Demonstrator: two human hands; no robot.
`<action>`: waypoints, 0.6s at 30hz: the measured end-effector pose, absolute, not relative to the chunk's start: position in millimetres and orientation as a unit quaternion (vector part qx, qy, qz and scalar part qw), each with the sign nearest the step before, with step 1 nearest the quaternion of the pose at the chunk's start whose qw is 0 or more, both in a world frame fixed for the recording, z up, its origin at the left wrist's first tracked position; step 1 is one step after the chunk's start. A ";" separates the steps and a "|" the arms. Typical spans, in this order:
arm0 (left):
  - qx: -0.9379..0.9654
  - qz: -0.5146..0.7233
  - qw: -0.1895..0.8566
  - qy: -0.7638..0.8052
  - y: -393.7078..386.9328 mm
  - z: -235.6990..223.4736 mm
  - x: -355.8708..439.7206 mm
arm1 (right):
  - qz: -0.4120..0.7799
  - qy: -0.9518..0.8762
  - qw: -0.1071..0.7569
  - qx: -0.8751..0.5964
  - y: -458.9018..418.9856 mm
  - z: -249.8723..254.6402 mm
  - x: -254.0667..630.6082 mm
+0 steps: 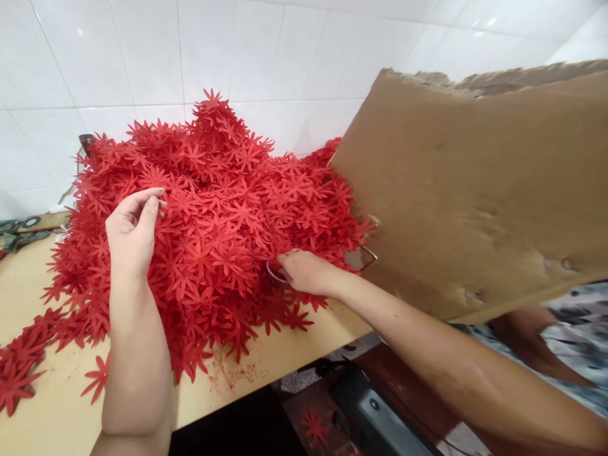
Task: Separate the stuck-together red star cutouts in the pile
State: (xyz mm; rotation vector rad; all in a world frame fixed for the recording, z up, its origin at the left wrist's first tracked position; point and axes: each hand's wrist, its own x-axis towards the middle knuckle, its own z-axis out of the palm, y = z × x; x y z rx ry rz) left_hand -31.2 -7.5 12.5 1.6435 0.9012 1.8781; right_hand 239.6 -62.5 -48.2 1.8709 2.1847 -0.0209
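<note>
Glossy white tiles with thin grout lines cover the wall behind a smooth, pale yellow-tan tabletop. Across this table lies a large heap of red flower-shaped pieces, piled to an uneven peak near the wall and spilling towards the near edge. Each piece is flat and thin, with slender, pointed petals spreading from a small centre; the colour is a bright, matt red, darker in the gaps between layers. To the left, the heap thins into a short trail, and 1 loose red piece lies by the person's left forearm. Fine red specks dust the bare wood-toned surface at the front.

The left hand is raised before the heap, fingers curled and thumb close to the forefinger; whether it pinches anything, I cannot tell. The right hand is at the heap's near right side, fingers bent over a pale, curved rim; their grip is partly hidden, so I cannot tell how firmly they close.

On the right leans a broad brown cardboard sheet, its top edge torn and fibrous, its face dented. Below it shows a dark-patterned cloth.
</note>
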 end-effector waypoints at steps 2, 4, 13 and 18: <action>0.604 0.686 0.240 0.327 -7.2 12.7 -29.3 | 0.000 0.750 0.111 0.652 -63.6 -47.4 241.3; 0.609 0.683 0.236 0.327 -7.3 12.9 -27.8 | 0.008 0.745 0.094 0.661 -64.9 -41.0 243.9; 0.621 0.675 0.234 0.324 -6.1 11.8 -26.0 | -0.060 0.735 -0.152 0.658 -72.4 14.6 262.7; 0.636 0.659 0.244 0.320 -10.6 10.9 -18.3 | -0.182 0.668 -0.402 0.599 -47.1 17.0 236.0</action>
